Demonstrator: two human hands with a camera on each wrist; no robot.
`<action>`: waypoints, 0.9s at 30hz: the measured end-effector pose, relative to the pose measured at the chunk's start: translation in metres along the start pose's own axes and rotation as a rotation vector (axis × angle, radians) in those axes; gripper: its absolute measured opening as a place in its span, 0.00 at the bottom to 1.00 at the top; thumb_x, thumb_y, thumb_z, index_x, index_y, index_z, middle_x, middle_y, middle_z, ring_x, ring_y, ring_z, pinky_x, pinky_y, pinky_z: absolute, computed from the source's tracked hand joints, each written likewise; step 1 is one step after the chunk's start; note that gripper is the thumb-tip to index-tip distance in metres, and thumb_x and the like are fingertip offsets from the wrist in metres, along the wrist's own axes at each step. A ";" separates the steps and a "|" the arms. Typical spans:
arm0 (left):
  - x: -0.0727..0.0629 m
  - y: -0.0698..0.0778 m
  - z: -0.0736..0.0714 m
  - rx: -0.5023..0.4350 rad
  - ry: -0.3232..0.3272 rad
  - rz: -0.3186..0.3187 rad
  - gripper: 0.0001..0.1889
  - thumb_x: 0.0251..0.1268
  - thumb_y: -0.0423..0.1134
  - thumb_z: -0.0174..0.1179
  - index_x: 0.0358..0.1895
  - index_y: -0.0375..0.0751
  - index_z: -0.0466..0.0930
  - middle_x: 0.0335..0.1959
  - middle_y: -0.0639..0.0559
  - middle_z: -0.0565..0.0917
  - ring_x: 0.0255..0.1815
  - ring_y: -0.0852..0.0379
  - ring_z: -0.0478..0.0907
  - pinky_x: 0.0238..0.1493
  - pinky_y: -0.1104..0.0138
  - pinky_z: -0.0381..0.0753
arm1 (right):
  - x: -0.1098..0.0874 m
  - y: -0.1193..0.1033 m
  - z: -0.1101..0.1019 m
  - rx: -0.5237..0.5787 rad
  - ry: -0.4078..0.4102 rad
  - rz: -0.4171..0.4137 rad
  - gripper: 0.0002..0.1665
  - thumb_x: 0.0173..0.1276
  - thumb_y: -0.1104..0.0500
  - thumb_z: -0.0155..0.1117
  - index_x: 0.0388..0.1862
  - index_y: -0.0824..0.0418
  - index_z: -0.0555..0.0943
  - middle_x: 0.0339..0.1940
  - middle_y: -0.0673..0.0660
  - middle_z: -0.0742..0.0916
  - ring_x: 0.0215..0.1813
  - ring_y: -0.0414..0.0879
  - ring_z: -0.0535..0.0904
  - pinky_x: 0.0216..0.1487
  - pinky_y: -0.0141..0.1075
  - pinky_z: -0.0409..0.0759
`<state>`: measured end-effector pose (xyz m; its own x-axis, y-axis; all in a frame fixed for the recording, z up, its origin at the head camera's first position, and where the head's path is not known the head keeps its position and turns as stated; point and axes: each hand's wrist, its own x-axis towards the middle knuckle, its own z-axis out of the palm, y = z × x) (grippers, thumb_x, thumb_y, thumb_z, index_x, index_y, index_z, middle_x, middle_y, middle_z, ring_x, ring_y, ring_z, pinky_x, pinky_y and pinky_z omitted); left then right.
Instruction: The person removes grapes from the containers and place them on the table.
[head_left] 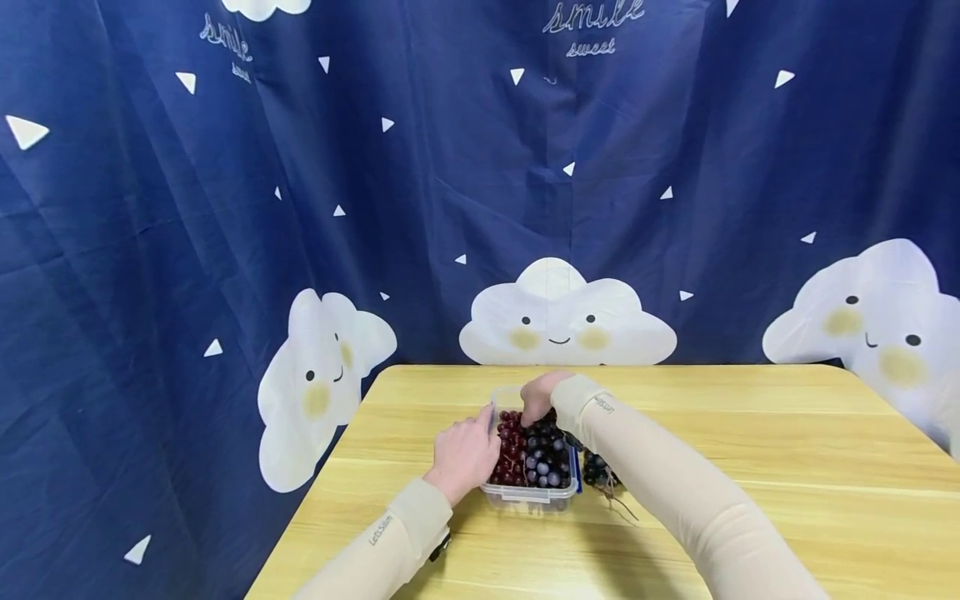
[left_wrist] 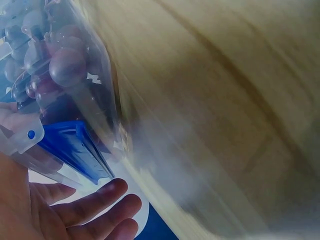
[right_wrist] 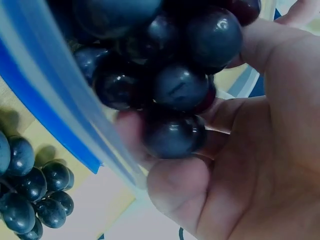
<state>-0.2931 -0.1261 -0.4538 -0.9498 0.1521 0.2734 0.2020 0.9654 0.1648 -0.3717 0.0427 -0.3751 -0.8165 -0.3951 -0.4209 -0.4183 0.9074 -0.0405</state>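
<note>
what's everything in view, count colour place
table: 1, light wood, under container
container: 1, clear, table
latches: 2, blue, container's sides
red grapes: many, maroon, container's left half
dark grapes: many, black, container's right half
grape bunch: 1, black, right of container
curtain: 1, navy, behind
clouds: 4+, white, curtain
triangles: many, white, curtain
lettering: 2, white, curtain top
wrist item: 1, black, left cuff
sleeves: 2, cream, arms
left hand: 1, container's left side
right hand: 1, gripping dark grapes

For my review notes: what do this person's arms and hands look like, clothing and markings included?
The left sleeve and right sleeve are long and cream, with wide cuffs and dark lettering beside each. A small black piece, unclear what, shows below the left cuff. The left hand and right hand are bare and ungloved.
</note>
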 end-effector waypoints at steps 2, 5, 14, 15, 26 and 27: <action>0.000 0.000 0.000 0.001 -0.003 0.001 0.29 0.70 0.47 0.52 0.74 0.49 0.68 0.33 0.45 0.85 0.29 0.46 0.82 0.21 0.57 0.72 | 0.002 0.002 0.001 0.003 0.008 -0.005 0.35 0.69 0.44 0.62 0.71 0.57 0.74 0.69 0.56 0.79 0.68 0.54 0.75 0.67 0.49 0.74; -0.001 0.000 0.000 0.007 -0.007 0.002 0.29 0.71 0.47 0.52 0.74 0.49 0.68 0.32 0.45 0.85 0.27 0.48 0.82 0.20 0.58 0.71 | 0.005 0.004 0.001 0.009 0.013 -0.014 0.36 0.68 0.45 0.62 0.71 0.58 0.73 0.69 0.56 0.79 0.68 0.53 0.76 0.67 0.48 0.74; -0.002 0.002 0.000 0.016 -0.003 0.000 0.29 0.71 0.47 0.52 0.75 0.50 0.67 0.32 0.45 0.86 0.26 0.47 0.81 0.18 0.57 0.69 | 0.009 0.004 0.001 0.026 0.011 -0.032 0.22 0.69 0.45 0.62 0.50 0.60 0.82 0.48 0.53 0.86 0.50 0.48 0.81 0.59 0.45 0.78; -0.002 0.002 0.000 0.014 -0.004 -0.001 0.29 0.71 0.47 0.52 0.74 0.50 0.67 0.32 0.45 0.86 0.25 0.47 0.81 0.18 0.57 0.69 | 0.010 0.004 0.001 0.028 0.007 -0.029 0.17 0.69 0.45 0.63 0.41 0.59 0.82 0.39 0.51 0.84 0.40 0.45 0.79 0.54 0.43 0.78; -0.002 0.002 0.001 0.007 -0.017 -0.013 0.29 0.72 0.48 0.51 0.75 0.51 0.66 0.34 0.44 0.87 0.26 0.47 0.81 0.19 0.57 0.69 | 0.010 0.009 0.006 0.042 0.074 -0.114 0.28 0.72 0.51 0.63 0.13 0.50 0.64 0.11 0.45 0.62 0.14 0.40 0.58 0.22 0.35 0.67; -0.002 0.002 0.001 0.006 -0.017 -0.014 0.29 0.72 0.48 0.52 0.75 0.51 0.66 0.35 0.44 0.87 0.26 0.47 0.81 0.19 0.57 0.69 | 0.009 0.009 0.006 0.063 0.080 -0.125 0.27 0.72 0.52 0.63 0.14 0.50 0.64 0.11 0.45 0.63 0.14 0.39 0.59 0.20 0.35 0.67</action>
<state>-0.2910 -0.1240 -0.4548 -0.9564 0.1422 0.2550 0.1874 0.9688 0.1625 -0.3804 0.0485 -0.3841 -0.7900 -0.5132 -0.3355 -0.4946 0.8568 -0.1460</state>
